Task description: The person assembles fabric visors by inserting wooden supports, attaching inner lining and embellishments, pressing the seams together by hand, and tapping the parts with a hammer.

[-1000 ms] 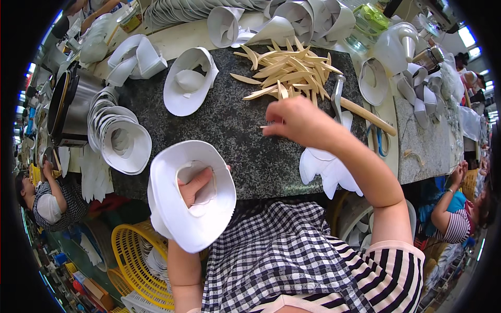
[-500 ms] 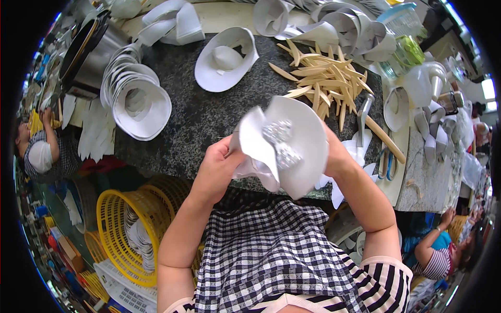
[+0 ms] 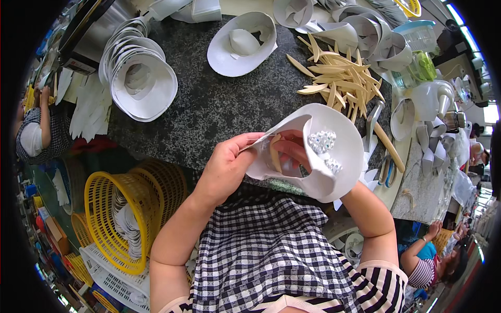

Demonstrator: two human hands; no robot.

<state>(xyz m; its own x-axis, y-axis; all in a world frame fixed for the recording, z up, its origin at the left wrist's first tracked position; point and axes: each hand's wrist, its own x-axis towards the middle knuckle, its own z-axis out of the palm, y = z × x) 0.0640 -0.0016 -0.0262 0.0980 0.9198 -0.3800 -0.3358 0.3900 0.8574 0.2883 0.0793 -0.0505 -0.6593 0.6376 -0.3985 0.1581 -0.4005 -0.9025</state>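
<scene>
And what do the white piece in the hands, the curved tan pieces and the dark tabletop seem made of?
White piece: matte, perhaps synthetic leather or card; thin, smoothly curved. Curved tan pieces: probably unpainted wood, pale-toned. Dark tabletop: likely smooth stone, speckled black and grey.

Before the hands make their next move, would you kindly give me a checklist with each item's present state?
1. Left hand grips the edge of the white piece: ok.
2. Tan strip visible within the white piece's opening: ok.
3. Tan strip fastened in place: cannot tell.
4. Right hand fully in view: not ok, the white piece partly hides it.
5. Silver ornament uncovered by fingers: ok.
6. Wooden-handled tool out of the hands: ok.
</scene>
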